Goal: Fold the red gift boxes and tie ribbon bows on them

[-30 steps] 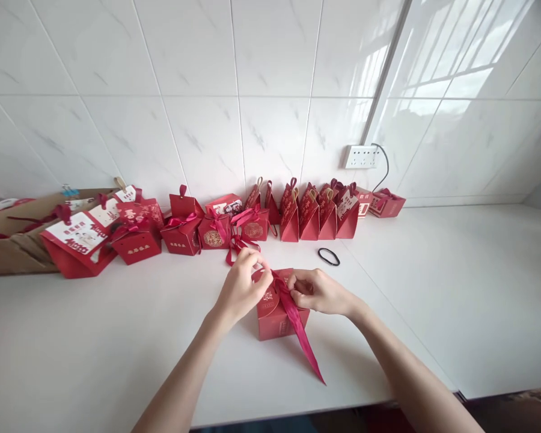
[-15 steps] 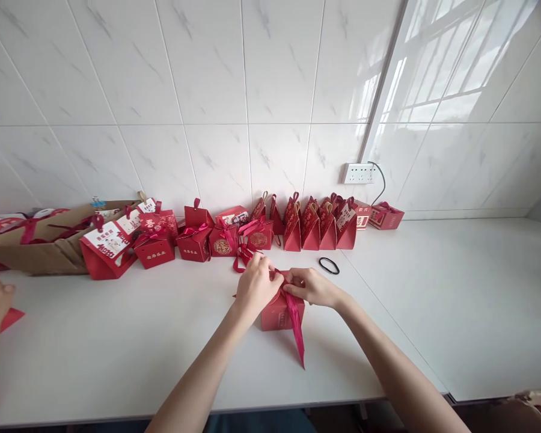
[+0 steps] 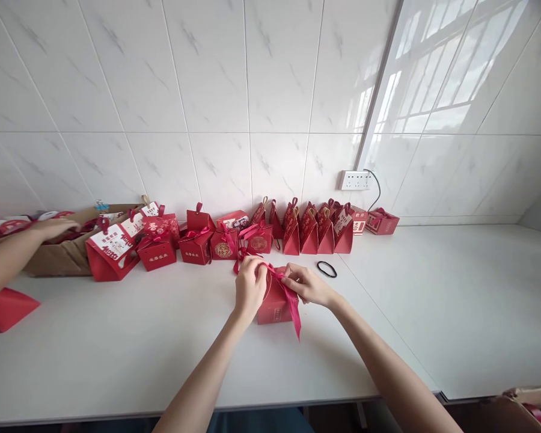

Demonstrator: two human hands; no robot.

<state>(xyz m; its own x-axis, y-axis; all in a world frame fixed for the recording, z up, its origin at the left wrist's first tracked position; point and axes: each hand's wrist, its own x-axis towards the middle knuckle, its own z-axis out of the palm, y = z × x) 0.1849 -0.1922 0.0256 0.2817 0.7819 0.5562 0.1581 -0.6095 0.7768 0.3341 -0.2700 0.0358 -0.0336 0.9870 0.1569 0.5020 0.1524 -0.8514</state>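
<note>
A red gift box (image 3: 275, 304) stands on the white table, with a magenta ribbon (image 3: 293, 307) across its top and one end hanging down its front. My left hand (image 3: 250, 287) pinches the ribbon at the upper left of the box. On the other side, my right hand (image 3: 307, 284) has its fingers closed on the ribbon near the knot. A black elastic loop (image 3: 327, 269) lies to the right of my right hand. Just behind my left hand, more red ribbon trails from the row of boxes.
Several red boxes (image 3: 196, 246) line the tiled wall. At the left, another person's arm (image 3: 22, 252) reaches over a brown bag (image 3: 58, 260), above a red box (image 3: 11, 308). A power strip (image 3: 355, 180) hangs on the wall; a cardboard box (image 3: 523, 409) is at lower right.
My left hand has drawn the ribbon out to the left, away from my right hand. The other person's arm has moved up to the brown bag. The view has shifted slightly.
</note>
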